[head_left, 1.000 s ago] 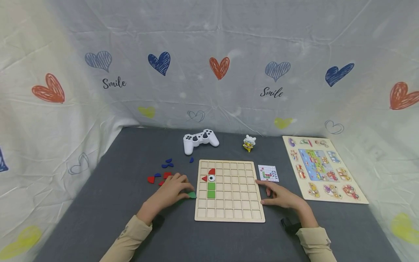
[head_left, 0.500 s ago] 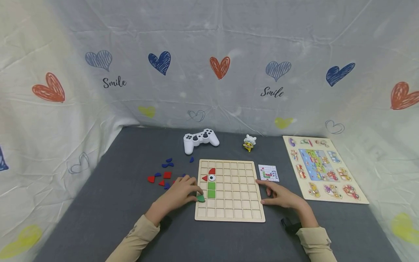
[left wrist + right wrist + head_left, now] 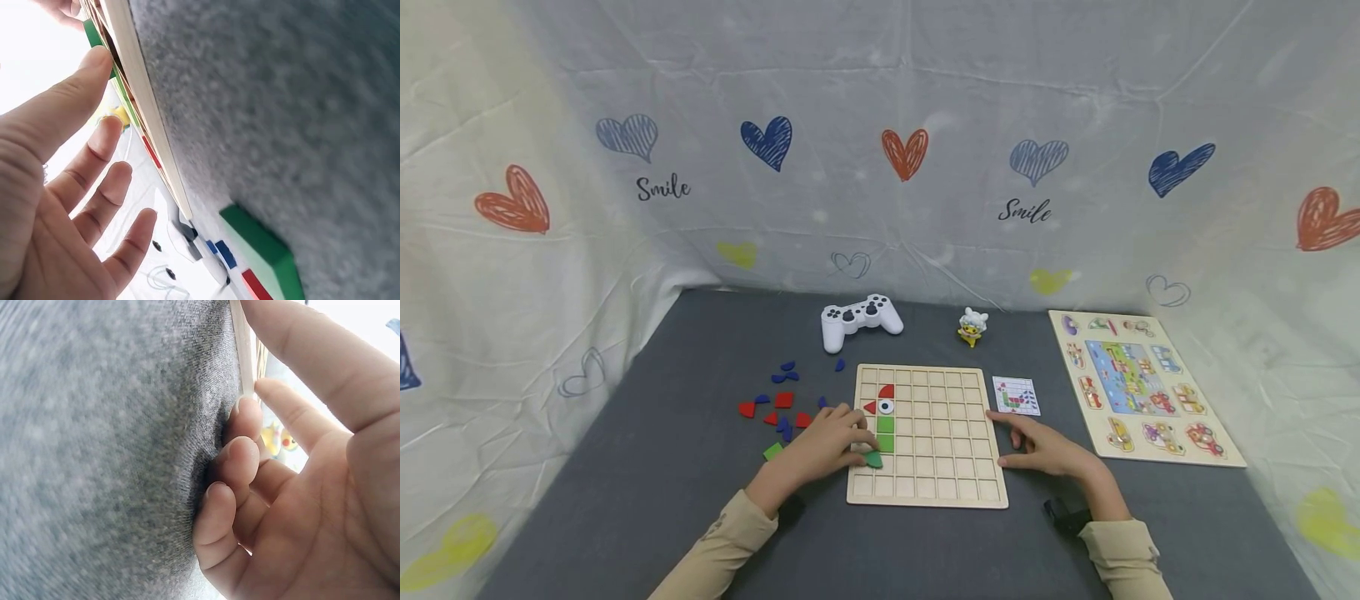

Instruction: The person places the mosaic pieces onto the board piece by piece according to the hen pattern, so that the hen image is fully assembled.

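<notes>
Head view: left hand (image 3: 831, 443) at lower centre of frame, over the left edge of a gridded wooden board (image 3: 943, 467). Thumb and fingers pinch a dark green piece (image 3: 873, 459), which sits over the left part of the grid, just below two green squares (image 3: 886, 434). Cannot tell whether the piece touches the board. Left wrist view, upper left: thumb against the piece, three other fingers spread apart.

Right hand (image 3: 1048, 450), lower right of centre, holds nothing. Index finger and thumb stand apart, tips touching the board's right edge. Right wrist view: other fingers loosely bent, resting near the grey cloth.

Pieces on the board, upward from the green squares: an eye tile (image 3: 886, 407) with a red triangle (image 3: 870, 407) to its left, then a rounded red piece (image 3: 887, 391) on top.

Left of the board, on the bench (image 3: 925, 550): scattered blue pieces (image 3: 786, 377), red pieces (image 3: 784, 401) and a light green piece (image 3: 772, 451) beside the left hand. Pattern card (image 3: 1017, 396) lies just right of the board. White game controller (image 3: 861, 321) and small figurine (image 3: 972, 326) at mid-frame; picture puzzle (image 3: 1120, 400) at right.
</notes>
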Demonstrator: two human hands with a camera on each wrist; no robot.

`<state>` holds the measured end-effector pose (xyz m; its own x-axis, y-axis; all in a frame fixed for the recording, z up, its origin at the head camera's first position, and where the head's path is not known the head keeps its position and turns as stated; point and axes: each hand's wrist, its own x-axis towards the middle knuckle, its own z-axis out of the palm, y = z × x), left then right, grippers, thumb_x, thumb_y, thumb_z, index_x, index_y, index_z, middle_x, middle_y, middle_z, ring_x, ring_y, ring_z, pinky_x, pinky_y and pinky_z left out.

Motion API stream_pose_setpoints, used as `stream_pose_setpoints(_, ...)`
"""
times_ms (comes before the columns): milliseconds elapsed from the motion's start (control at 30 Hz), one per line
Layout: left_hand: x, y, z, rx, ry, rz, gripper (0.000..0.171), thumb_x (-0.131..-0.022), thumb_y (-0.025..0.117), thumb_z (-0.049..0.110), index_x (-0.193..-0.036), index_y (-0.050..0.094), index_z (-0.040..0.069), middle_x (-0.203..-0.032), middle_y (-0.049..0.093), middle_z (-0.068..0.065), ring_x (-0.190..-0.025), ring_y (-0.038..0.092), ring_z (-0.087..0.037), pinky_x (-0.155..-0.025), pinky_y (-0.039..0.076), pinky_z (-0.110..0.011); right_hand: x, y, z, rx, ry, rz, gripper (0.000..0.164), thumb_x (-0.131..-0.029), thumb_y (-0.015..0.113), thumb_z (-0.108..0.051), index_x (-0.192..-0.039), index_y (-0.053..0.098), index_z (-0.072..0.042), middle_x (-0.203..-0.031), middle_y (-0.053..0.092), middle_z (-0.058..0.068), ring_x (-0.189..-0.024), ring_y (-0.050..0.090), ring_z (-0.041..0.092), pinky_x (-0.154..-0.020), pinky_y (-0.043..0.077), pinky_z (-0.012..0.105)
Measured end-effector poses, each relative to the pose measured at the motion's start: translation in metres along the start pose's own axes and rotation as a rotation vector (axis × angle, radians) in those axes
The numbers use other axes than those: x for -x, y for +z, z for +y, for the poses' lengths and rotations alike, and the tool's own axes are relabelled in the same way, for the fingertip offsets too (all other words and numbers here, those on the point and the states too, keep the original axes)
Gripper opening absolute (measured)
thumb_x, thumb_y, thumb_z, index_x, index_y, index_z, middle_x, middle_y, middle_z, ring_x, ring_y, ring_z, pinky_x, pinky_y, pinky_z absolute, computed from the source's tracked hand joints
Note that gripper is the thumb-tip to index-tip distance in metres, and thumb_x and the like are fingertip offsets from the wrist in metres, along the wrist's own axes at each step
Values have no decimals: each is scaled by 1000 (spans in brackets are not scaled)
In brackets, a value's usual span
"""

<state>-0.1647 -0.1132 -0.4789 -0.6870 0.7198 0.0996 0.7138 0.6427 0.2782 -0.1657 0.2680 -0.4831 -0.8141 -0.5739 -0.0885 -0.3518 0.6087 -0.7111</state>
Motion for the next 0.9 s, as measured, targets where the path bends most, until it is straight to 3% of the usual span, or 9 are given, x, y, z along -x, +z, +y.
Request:
stream_pose_setpoints(300,-9,1,6,-51,37,-26,22,-81,70,31,-103,70,33,-100,55,8,-93,43,-12,-85,40,-43,0,1,1,-3,11,-12,70,-82,71,-25,-140,38,-3,-81,44,9,-57,31,4,-51,32,20)
stream_pose_setpoints(533,-13,7,6,-41,26,-23,22,-81,70,32,-103,69,33,-104,55,8,-97,45,-12,-89,39,-44,0,1,1,0,3,-13,70,-82,71,-24,-140,37,-2,-81,44,9,-57,31,4,-51,33,20)
stream_pose_setpoints(900,-19,7,9,-71,70,1,14,-80,72,30,-94,69,32,-98,54,8,-93,46,-13,-84,40,-42,0,1,2,4,7,-11,71,-81,71,-24,-140,37,-3,-80,44,8,-57,31,4,-51,33,19)
